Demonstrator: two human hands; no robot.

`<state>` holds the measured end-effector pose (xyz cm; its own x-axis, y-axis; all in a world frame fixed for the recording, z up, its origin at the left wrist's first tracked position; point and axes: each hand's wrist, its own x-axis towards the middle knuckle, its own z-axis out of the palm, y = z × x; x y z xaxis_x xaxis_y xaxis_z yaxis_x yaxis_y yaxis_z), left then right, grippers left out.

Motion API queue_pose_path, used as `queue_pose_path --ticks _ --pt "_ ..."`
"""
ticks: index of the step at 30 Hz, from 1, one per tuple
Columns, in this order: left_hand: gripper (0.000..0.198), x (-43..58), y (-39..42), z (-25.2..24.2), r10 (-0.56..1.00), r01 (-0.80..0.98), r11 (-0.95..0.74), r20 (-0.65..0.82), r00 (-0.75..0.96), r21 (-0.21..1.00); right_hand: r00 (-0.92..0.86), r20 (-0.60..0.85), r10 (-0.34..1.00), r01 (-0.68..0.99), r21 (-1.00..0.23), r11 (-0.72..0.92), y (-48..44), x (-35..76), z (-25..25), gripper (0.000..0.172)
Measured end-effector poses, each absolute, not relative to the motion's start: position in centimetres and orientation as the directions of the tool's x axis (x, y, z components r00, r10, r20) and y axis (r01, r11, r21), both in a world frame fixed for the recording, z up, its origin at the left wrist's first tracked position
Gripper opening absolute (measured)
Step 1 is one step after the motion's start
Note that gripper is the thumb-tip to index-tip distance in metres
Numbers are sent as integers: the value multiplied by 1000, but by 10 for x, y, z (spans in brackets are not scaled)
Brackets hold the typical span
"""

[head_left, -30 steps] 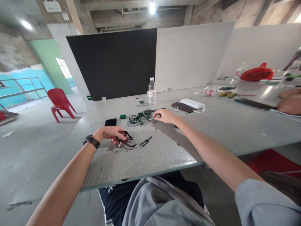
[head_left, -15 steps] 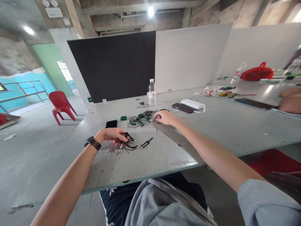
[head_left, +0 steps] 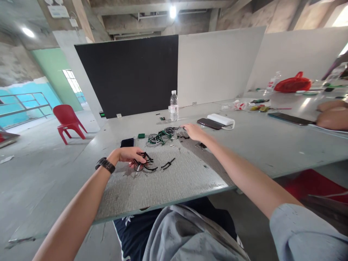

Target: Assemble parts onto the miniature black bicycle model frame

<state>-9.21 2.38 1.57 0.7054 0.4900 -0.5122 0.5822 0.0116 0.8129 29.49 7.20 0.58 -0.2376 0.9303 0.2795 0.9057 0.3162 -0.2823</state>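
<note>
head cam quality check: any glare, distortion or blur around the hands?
Head view: wide-angle stretch bows the table edge and enlarges the forearms; ceiling lamp blown out; glare streak on the far right tabletop; left hand on the black bicycle parts and right hand by the green model bicycle are reasonably sharp, shadows soft.

A cluster of thin black frame parts (head_left: 144, 163) with a small wheel lies flat on the counter (head_left: 272, 145) near its front edge, under the fingertips of the left hand (head_left: 129, 154); a loose black fork piece (head_left: 168, 164) lies just beside it to the right. Farther from the front edge, the green model bicycle (head_left: 162, 135) lies on its side with both spoked wheels showing, and small dark bits (head_left: 184, 136) sit just beside it by the right hand (head_left: 193, 131).
</note>
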Motion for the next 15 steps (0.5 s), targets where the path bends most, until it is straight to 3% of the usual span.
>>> queue_pose_path --ticks 6,15 --pt "40 -92 23 16 522 603 12 -520 677 797 -342 213 915 877 -278 392 73 278 -4 50" --pt "42 -90 20 18 518 602 1 -516 682 798 -258 206 944 929 -216 301 84 285 -14 54"
